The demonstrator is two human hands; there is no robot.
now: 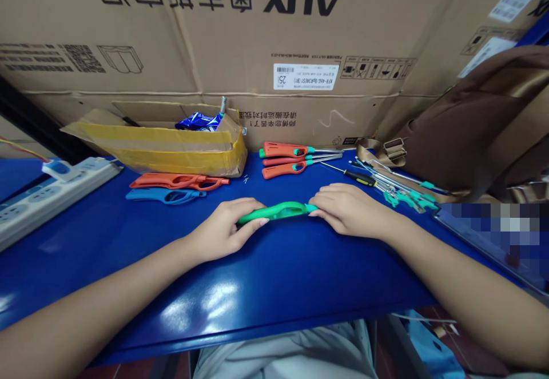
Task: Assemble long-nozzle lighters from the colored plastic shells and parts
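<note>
A green utility lighter (pixel 285 210) is held level between both hands, just over the blue table. My left hand (pixel 227 224) is closed round its left end, thumb along the near side. Fingers pinched, my right hand (pixel 347 210) grips the teal collar at its other end; whatever lies beyond is hidden in the fist. Behind the hands lie several finished-looking orange-red lighters (pixel 283 168) with metal nozzles. A screwdriver (pixel 360 178) with a black and yellow handle and a pile of metal nozzles with teal collars (pixel 412 196) rest past my right hand.
At left lie orange casings (pixel 178 181), a blue casing (pixel 165 195) and a white power strip (pixel 55 190). A yellow-taped carton (pixel 171 153) holds a blue packet. Large cardboard (pixel 214 42) stands behind the blue table (pixel 240 287); a brown bag (pixel 467 122) sits at right.
</note>
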